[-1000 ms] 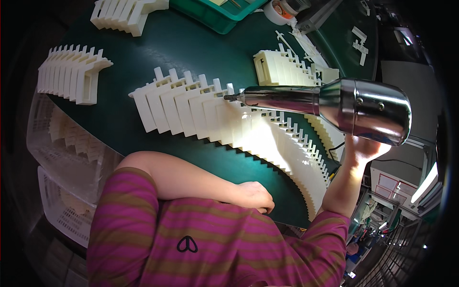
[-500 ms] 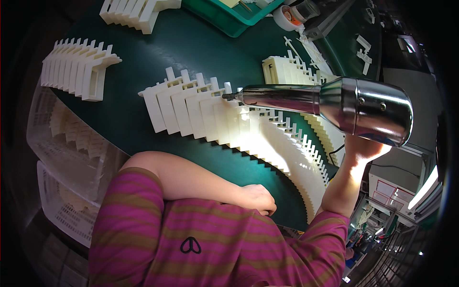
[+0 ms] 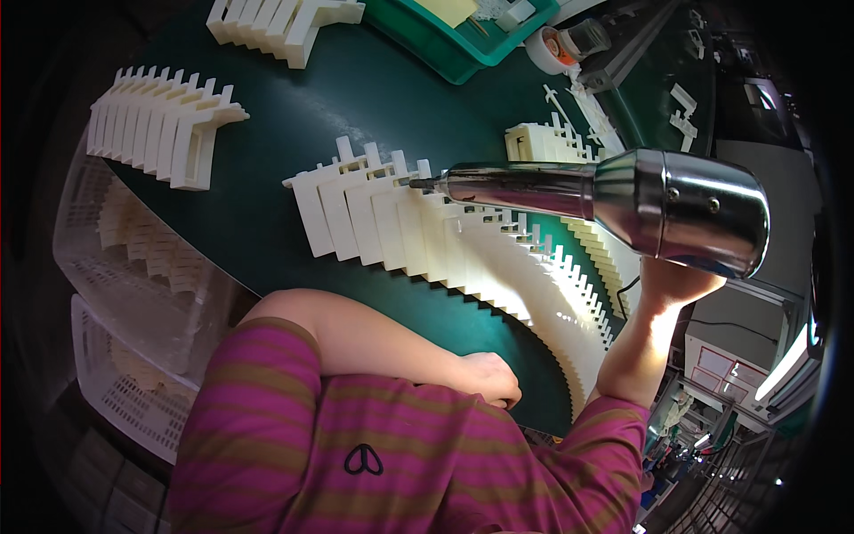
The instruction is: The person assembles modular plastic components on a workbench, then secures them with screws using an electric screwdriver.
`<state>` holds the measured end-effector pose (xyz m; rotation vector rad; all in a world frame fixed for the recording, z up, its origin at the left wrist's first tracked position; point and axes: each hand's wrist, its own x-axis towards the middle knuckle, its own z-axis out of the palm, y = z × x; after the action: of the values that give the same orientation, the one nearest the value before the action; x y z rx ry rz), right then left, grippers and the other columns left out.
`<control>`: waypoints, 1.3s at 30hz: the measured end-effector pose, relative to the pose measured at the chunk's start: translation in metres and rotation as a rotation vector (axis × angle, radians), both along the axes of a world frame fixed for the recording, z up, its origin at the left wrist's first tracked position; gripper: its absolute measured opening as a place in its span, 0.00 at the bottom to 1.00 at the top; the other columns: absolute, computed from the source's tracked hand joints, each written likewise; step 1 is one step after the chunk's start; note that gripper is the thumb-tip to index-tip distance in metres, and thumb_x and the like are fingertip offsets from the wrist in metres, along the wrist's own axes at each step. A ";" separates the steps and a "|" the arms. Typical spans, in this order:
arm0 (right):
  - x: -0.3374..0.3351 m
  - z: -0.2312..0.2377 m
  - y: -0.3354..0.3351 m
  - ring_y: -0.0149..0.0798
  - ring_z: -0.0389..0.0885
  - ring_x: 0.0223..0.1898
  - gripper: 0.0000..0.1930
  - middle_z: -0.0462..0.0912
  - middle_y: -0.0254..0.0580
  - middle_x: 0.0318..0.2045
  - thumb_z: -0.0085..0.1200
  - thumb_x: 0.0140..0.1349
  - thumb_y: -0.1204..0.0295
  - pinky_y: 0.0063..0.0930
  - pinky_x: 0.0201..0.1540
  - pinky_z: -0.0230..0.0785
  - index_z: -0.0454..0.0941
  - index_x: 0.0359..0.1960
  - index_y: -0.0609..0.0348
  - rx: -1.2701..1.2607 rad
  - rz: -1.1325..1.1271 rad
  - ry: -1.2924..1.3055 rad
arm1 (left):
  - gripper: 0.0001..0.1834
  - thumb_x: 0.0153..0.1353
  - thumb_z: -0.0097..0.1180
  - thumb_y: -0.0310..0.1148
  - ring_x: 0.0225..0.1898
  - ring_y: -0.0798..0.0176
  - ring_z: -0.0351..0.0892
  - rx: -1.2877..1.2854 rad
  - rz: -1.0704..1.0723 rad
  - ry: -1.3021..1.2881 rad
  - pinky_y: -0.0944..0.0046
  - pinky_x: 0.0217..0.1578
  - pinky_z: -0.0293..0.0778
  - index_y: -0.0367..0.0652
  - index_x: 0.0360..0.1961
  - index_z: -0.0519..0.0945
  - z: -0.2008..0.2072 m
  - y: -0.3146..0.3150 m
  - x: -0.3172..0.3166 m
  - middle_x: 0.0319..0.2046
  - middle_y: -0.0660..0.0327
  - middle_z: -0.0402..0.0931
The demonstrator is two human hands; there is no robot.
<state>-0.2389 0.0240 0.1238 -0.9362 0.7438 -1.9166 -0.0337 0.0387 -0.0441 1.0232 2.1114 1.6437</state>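
My right hand [image 3: 680,278] is wrapped around the underside of a shiny metal tool with a thick rounded body, a long narrow barrel and a thin dark tip [image 3: 614,203]; most of its fingers are hidden behind the body. That tip is at the upright tabs near the left end of a long curved row of overlapping white plastic parts [image 3: 389,218]; whether they touch, I cannot tell. Bright light falls on the middle of the row. Below the row, my left hand [image 3: 492,378] rests near the table edge with its fingers curled in, and nothing shows in it.
Two shorter stacks of white parts [image 3: 165,133] stand on the green table [image 3: 294,107] at the left and far left. A second curved row [image 3: 543,142] lies behind the tool. At the back are a green tray [image 3: 463,53] and a tape roll [image 3: 547,49]. Plastic baskets [image 3: 116,356] stand below left.
The tool's tip has moved left along the row, by about one tab. The whole view has shifted slightly, so the table's things appear farther right. My left hand stays curled near the edge.
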 end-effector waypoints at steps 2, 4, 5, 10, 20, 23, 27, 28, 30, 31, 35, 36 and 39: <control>0.005 0.002 -0.004 0.52 0.65 0.61 0.26 0.68 0.50 0.59 0.44 0.65 0.55 0.57 0.64 0.51 0.65 0.60 0.56 0.010 -0.005 -0.009 | 0.10 0.54 0.47 0.32 0.41 0.56 0.77 0.008 0.001 0.004 0.56 0.40 0.73 0.48 0.34 0.80 0.001 -0.001 0.000 0.34 0.62 0.78; 0.018 0.007 -0.013 0.47 0.77 0.49 0.26 0.80 0.47 0.45 0.39 0.65 0.48 0.54 0.60 0.60 0.73 0.50 0.56 0.096 -0.122 -0.119 | 0.10 0.54 0.47 0.32 0.41 0.56 0.77 0.007 0.002 0.003 0.56 0.40 0.73 0.48 0.34 0.80 0.000 0.000 0.000 0.34 0.62 0.78; 0.017 0.006 -0.014 0.47 0.77 0.49 0.26 0.80 0.47 0.45 0.39 0.65 0.48 0.54 0.60 0.60 0.73 0.50 0.56 0.097 -0.121 -0.118 | 0.10 0.54 0.47 0.32 0.41 0.56 0.77 0.006 0.002 0.001 0.56 0.40 0.73 0.48 0.34 0.80 -0.001 0.000 0.000 0.34 0.62 0.78; 0.041 0.016 -0.034 0.46 0.81 0.42 0.25 0.81 0.47 0.40 0.39 0.65 0.48 0.53 0.56 0.66 0.74 0.45 0.58 0.211 -0.400 -0.174 | 0.10 0.53 0.47 0.32 0.41 0.56 0.77 0.023 0.017 0.002 0.55 0.40 0.73 0.48 0.34 0.80 -0.003 0.002 0.001 0.34 0.61 0.79; 0.017 -0.007 -0.030 0.47 0.78 0.40 0.25 0.77 0.50 0.39 0.35 0.67 0.50 0.52 0.56 0.65 0.71 0.46 0.61 0.351 -0.626 0.642 | 0.10 0.52 0.48 0.32 0.41 0.54 0.77 0.037 0.004 0.000 0.54 0.40 0.73 0.46 0.34 0.80 -0.001 0.000 0.000 0.34 0.59 0.79; 0.019 -0.006 -0.034 0.45 0.83 0.33 0.27 0.81 0.50 0.32 0.33 0.68 0.50 0.50 0.53 0.70 0.73 0.41 0.63 0.442 -0.843 0.804 | 0.11 0.52 0.48 0.32 0.40 0.53 0.78 0.046 0.001 -0.015 0.54 0.40 0.73 0.45 0.34 0.80 -0.001 -0.001 0.000 0.33 0.58 0.79; 0.001 0.003 -0.029 0.47 0.72 0.49 0.25 0.73 0.48 0.47 0.39 0.65 0.50 0.54 0.60 0.57 0.69 0.51 0.58 0.178 -0.101 0.133 | 0.11 0.52 0.48 0.32 0.40 0.53 0.78 0.048 -0.001 0.002 0.54 0.40 0.73 0.45 0.34 0.80 0.000 -0.001 -0.001 0.33 0.58 0.79; 0.001 0.003 -0.030 0.49 0.62 0.63 0.29 0.65 0.46 0.62 0.46 0.62 0.52 0.57 0.66 0.45 0.65 0.60 0.54 0.103 0.080 -0.046 | 0.11 0.52 0.48 0.32 0.40 0.53 0.78 0.049 -0.002 0.003 0.54 0.40 0.73 0.45 0.34 0.80 0.000 0.000 -0.001 0.33 0.58 0.79; 0.029 0.009 -0.044 0.47 0.72 0.50 0.27 0.73 0.48 0.48 0.39 0.64 0.47 0.55 0.60 0.57 0.69 0.51 0.58 0.158 -0.153 -0.114 | 0.11 0.52 0.48 0.32 0.40 0.53 0.78 0.050 -0.005 0.000 0.54 0.40 0.73 0.45 0.34 0.80 -0.003 0.001 -0.002 0.33 0.58 0.79; 0.043 0.013 -0.054 0.45 0.82 0.36 0.32 0.80 0.49 0.35 0.31 0.65 0.42 0.53 0.54 0.69 0.73 0.41 0.62 0.211 -0.377 -0.181 | 0.11 0.52 0.48 0.32 0.40 0.53 0.78 0.050 0.002 -0.003 0.54 0.40 0.73 0.46 0.34 0.81 -0.003 0.001 -0.001 0.33 0.58 0.79; 0.031 0.007 -0.055 0.45 0.81 0.41 0.35 0.80 0.47 0.38 0.34 0.62 0.38 0.55 0.57 0.65 0.73 0.43 0.61 0.167 -0.238 -0.218 | 0.11 0.51 0.48 0.32 0.40 0.53 0.78 0.049 0.006 -0.004 0.53 0.40 0.73 0.46 0.33 0.81 -0.003 0.002 -0.001 0.33 0.58 0.80; 0.029 0.007 -0.057 0.45 0.80 0.42 0.33 0.79 0.48 0.40 0.35 0.62 0.40 0.54 0.57 0.65 0.72 0.45 0.61 0.167 -0.225 -0.205 | 0.11 0.51 0.48 0.32 0.40 0.53 0.78 0.049 0.009 -0.005 0.53 0.40 0.73 0.46 0.33 0.81 -0.003 0.003 -0.001 0.33 0.58 0.80; 0.026 0.006 -0.063 0.45 0.77 0.46 0.28 0.77 0.48 0.44 0.41 0.60 0.47 0.54 0.58 0.64 0.72 0.48 0.59 0.167 -0.187 -0.164 | 0.11 0.51 0.48 0.32 0.40 0.53 0.78 0.049 0.010 -0.005 0.53 0.40 0.74 0.46 0.33 0.81 -0.005 0.006 -0.002 0.33 0.58 0.80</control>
<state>-0.2133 -0.0394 0.1302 -0.6167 0.9030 -2.0285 -0.0358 0.0447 -0.0491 1.0233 2.0861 1.7084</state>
